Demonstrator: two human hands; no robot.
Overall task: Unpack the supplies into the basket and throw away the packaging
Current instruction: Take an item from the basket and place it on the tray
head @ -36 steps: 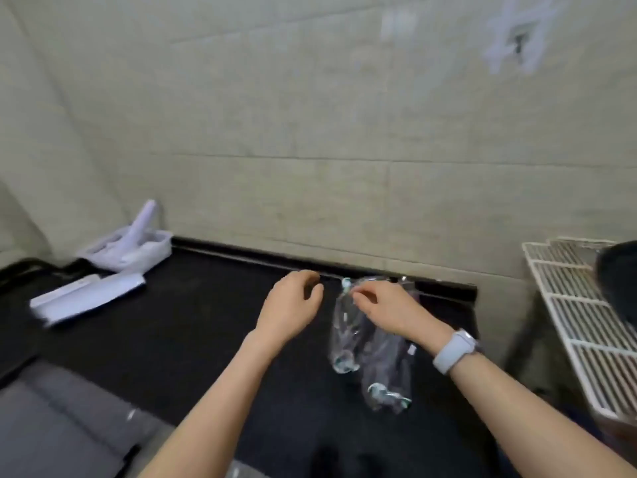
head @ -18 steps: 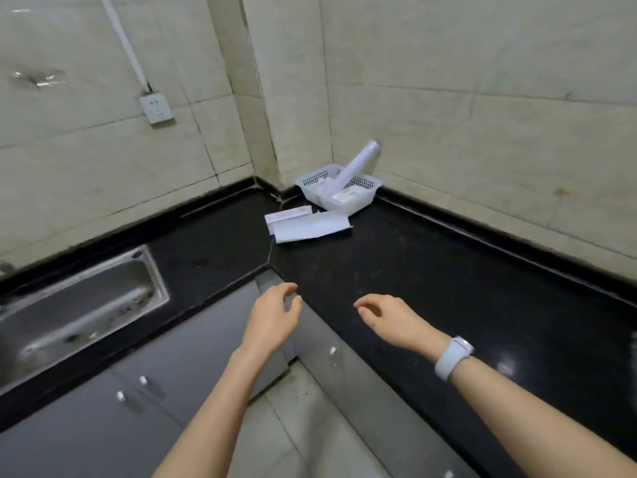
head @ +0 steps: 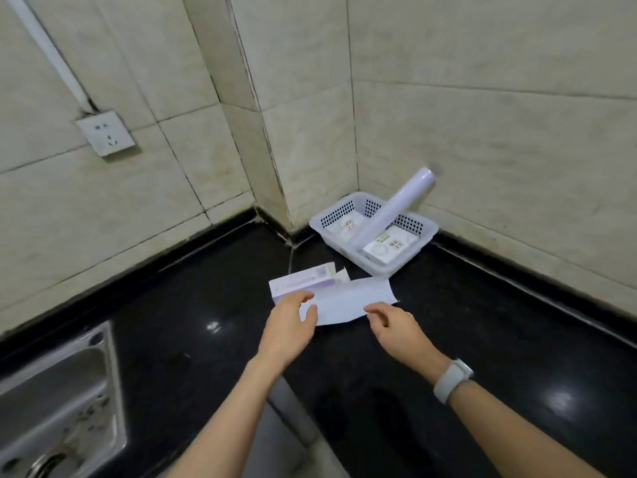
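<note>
A white perforated basket (head: 406, 267) sits in the corner of the black counter (head: 482, 322). In it lie a white packet (head: 391, 248) and another packet (head: 348, 225), with a pale lilac roll (head: 396, 208) leaning out over the rim. In front of the basket lie an open lilac carton (head: 300, 281) and a flat white box (head: 348, 301). My left hand (head: 291, 326) rests its fingers over the left end of the white box, fingers apart. My right hand (head: 394, 324) hovers at the box's right lower corner, fingers spread.
A steel sink (head: 55, 401) is set into the counter at the lower left. A wall socket (head: 105, 132) hangs on the tiled wall above. Grey cabinet fronts (head: 286, 426) lie below the counter's inner corner. A pale watch (head: 451, 379) is on my right wrist.
The clear plastic packaging that my hands held one second ago is gone from view. The view turned left to the corner, and both hands reached forward to the white box.
</note>
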